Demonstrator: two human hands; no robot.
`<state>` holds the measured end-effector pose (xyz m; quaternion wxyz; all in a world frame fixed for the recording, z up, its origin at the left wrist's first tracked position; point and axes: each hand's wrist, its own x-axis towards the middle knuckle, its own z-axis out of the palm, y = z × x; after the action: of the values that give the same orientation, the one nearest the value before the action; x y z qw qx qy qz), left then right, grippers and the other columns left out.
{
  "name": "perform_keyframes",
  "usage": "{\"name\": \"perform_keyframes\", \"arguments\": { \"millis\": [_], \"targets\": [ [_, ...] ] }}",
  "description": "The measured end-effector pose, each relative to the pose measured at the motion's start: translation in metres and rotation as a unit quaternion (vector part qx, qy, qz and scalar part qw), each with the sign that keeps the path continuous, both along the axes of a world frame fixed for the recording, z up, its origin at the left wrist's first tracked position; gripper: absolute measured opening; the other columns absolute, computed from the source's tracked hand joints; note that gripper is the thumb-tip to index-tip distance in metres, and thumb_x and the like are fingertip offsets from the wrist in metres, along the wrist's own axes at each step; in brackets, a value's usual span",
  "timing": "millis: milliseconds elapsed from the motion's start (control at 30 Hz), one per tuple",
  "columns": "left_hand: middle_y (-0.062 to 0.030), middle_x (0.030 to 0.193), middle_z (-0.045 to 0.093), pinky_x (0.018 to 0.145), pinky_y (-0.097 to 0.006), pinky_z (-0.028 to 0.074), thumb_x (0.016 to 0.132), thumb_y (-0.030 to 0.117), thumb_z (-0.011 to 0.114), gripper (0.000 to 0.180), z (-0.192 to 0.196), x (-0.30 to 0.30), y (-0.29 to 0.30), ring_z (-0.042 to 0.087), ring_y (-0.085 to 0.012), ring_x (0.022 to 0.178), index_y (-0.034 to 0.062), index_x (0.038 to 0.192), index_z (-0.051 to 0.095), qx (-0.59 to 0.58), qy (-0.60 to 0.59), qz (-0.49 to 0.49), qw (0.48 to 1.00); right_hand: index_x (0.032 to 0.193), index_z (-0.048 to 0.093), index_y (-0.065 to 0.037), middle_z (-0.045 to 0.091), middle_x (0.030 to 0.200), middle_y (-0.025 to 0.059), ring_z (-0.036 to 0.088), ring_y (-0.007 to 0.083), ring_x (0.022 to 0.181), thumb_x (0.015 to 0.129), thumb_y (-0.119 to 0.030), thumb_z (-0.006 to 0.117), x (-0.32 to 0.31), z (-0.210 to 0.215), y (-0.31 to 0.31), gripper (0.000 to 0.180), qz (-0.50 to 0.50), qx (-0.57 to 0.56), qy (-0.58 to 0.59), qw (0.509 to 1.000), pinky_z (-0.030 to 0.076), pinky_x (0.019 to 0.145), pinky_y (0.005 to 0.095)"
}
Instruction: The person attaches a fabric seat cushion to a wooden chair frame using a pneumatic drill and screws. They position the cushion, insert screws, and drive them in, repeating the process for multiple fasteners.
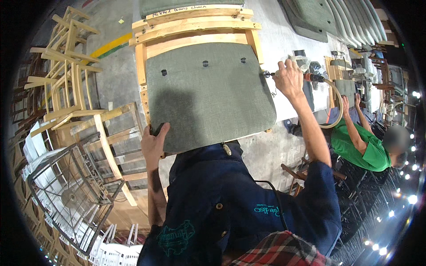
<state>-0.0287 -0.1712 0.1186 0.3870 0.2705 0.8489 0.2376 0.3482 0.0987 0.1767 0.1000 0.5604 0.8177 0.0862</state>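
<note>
A grey-green upholstered chair panel [213,106] lies flat in front of me, with three small black fittings along its far part. My left hand [154,141] grips its near left corner, thumb on top and fingers at the edge. Beyond the panel's right edge my right hand [290,80] is closed around an air screwdriver [310,77] with an orange and black body. The tool lies sideways, its metal tip pointing left, close to the panel's edge. A pale hose [341,99] curves down from its back end. Whether the tip touches the panel I cannot tell.
A light wooden frame [195,41] lies under and beyond the panel. Stacked wooden chair frames [71,80] and a metal wire cage [66,195] stand at the left. More upholstered panels [350,20] lean at the far right. A person in a green shirt [361,146] works at the right.
</note>
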Motion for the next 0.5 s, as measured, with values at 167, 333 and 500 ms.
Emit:
{"name": "perform_keyframes", "arguments": {
  "millis": [167,333,500],
  "targets": [
    [-0.0239,0.111,0.069,0.087,-0.040,0.052,0.076,0.069,0.074,0.094,0.006,0.004,0.000,0.068,-0.0326,0.104,-0.0082,0.126,0.057,0.081,0.007,0.003,0.997,0.106,0.072,-0.008,0.067,0.104,0.0094,0.063,0.0252,0.100,0.079,-0.021,0.072,0.035,-0.029,0.037,0.030,0.089,-0.023,-0.301,0.949,0.042,0.092,0.0467],
    [-0.0199,0.117,0.067,0.091,-0.038,0.050,0.080,0.062,0.075,0.089,-0.018,-0.009,0.002,0.066,-0.0289,0.107,-0.0069,0.132,0.054,0.084,-0.051,-0.001,0.995,0.092,0.079,-0.011,0.077,0.091,0.0084,0.075,0.0250,0.084,0.071,-0.020,0.074,0.061,-0.038,0.057,0.024,0.041,-0.122,-0.308,0.943,0.060,0.057,0.0458],
    [-0.0185,0.133,0.058,0.100,-0.038,0.045,0.083,0.060,0.073,0.091,-0.077,-0.036,0.012,0.056,-0.0279,0.121,-0.0051,0.141,0.049,0.075,-0.294,0.119,0.945,0.107,0.075,-0.008,0.073,0.111,0.0148,0.071,0.0304,0.105,0.077,-0.022,0.070,0.027,0.001,0.046,0.034,0.006,-0.130,-0.349,0.928,0.058,0.081,0.0435]
  ]
}}
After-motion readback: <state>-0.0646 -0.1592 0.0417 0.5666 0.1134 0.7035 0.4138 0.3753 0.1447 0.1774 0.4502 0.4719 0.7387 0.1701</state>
